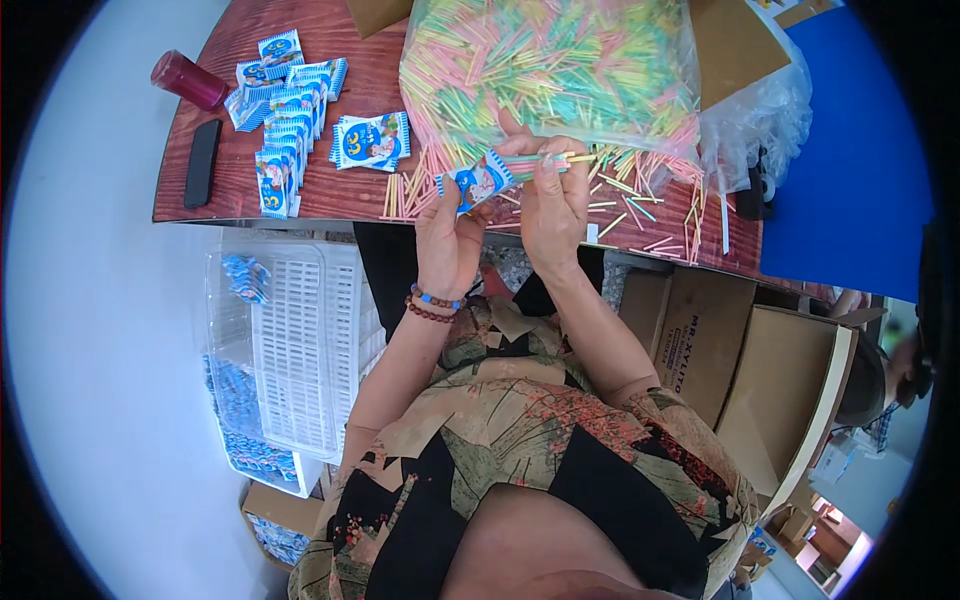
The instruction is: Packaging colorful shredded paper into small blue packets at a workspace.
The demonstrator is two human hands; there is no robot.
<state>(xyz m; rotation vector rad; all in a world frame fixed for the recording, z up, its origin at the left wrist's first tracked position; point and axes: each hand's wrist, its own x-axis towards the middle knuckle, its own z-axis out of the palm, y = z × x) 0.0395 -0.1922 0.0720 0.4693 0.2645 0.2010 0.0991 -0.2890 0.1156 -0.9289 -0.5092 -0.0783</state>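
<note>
"What are the hands doing?"

"The left hand (450, 235) pinches the lower-left end of a blue-and-white packet (476, 183), thumb on top. The right hand (557, 215) pinches a bundle of thin pastel sticks (527, 167) with its thumb across them."

"Where's the packet from each hand?"

"At one o'clock from the left palm, which is nearer; at about ten from the right. Both hands are just off the near edge of the table (232, 160)."

"And the axes?"

"That's the relation I'd judge matters most. The packet's long axis runs from eight toward two o'clock; the bundle lies a little flatter, nearer nine-to-three. The sticks meet the packet's right end, but I can't tell how far inside they reach."

"Farther out?"

"Loose sticks (622, 185) lie at three o'clock from the right hand, and a big clear bag of sticks (550, 70) sits at twelve. From the left hand, a small packet stack (370, 142) is near eleven, and an overlapping packet row (287, 135) lies beyond, at ten."
</note>
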